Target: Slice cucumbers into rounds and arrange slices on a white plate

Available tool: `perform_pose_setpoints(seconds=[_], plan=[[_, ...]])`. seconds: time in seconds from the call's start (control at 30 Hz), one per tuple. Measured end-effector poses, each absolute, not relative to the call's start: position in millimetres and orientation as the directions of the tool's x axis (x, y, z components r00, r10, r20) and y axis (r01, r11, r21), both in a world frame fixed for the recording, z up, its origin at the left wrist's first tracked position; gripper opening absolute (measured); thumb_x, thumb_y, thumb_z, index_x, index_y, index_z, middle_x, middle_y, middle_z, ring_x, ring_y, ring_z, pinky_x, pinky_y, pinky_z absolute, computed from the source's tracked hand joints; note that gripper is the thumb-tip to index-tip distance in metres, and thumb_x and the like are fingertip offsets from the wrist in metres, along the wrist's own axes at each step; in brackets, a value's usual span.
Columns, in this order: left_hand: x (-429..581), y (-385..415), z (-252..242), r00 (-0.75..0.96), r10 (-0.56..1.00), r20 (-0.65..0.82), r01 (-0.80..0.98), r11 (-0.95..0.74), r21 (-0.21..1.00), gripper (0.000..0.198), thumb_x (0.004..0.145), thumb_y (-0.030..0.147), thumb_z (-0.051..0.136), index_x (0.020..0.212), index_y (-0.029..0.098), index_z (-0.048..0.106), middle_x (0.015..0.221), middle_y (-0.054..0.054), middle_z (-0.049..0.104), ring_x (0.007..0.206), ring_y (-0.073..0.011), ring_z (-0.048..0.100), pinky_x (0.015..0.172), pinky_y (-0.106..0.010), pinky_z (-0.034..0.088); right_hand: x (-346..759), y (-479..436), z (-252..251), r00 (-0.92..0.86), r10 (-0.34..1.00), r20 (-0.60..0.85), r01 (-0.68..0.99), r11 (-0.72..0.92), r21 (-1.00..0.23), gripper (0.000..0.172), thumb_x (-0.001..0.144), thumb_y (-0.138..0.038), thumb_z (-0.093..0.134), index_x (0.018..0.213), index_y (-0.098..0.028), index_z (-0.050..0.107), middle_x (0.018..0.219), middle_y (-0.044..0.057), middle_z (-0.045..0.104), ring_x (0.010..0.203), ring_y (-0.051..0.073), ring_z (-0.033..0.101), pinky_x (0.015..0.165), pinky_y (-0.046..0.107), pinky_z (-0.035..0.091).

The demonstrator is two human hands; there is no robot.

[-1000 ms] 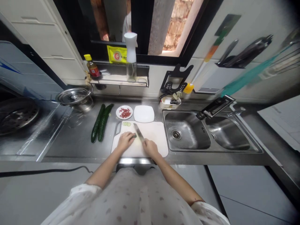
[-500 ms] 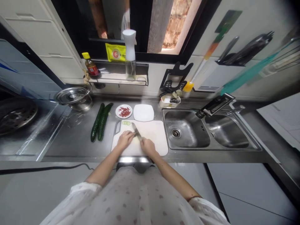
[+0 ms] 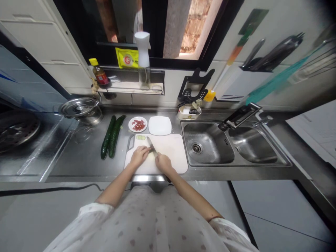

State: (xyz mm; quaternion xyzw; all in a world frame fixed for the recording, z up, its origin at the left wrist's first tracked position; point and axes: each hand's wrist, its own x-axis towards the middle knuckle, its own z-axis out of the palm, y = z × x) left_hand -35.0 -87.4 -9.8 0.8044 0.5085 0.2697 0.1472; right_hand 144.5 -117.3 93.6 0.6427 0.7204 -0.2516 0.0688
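My right hand (image 3: 163, 163) is closed around the handle of a kitchen knife (image 3: 151, 146), whose blade slants up and left over the white cutting board (image 3: 173, 150). Just left of the blade, my left hand (image 3: 140, 156) rests on the board with its fingers curled and pressed together at the blade's side. What lies under those fingers is hidden. Several pale green cucumber slices (image 3: 141, 137) lie in a row at the board's upper left. Beyond the board stand a small white plate of chopped red pieces (image 3: 138, 124) and a white square plate (image 3: 160, 125).
Two whole cucumbers (image 3: 113, 136) lie left of the board, with a lidded steel pot (image 3: 81, 110) behind them. A double sink (image 3: 207, 143) with a black tap (image 3: 236, 117) is on the right. A shelf (image 3: 131, 87) holds a sauce bottle (image 3: 99, 72) and a spray bottle (image 3: 143, 59).
My right hand and the knife have shifted slightly left, closer to my left fingers. My left hand stays in nearly the same place, and the whole view has moved a little.
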Motion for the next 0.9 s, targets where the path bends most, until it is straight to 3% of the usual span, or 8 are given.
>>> perform_pose_setpoints(seconds=[0.9], plan=[[-35.3,-84.9,-8.3,0.345,0.897,0.278,0.694,-0.443,0.567,0.027,0.093,0.028,0.050,0.112,0.024,0.068,0.101,-0.006,0.067,0.097,-0.0192,0.057,0.086,-0.034,0.046,142.2,-119.1,98.8,-0.183,0.882,-0.434,0.960,0.065,-0.273,0.035,0.094,-0.017,0.035,0.118,-0.009,0.059,0.108,0.016,0.068,0.101,0.023,0.064,0.082,0.029,0.045]])
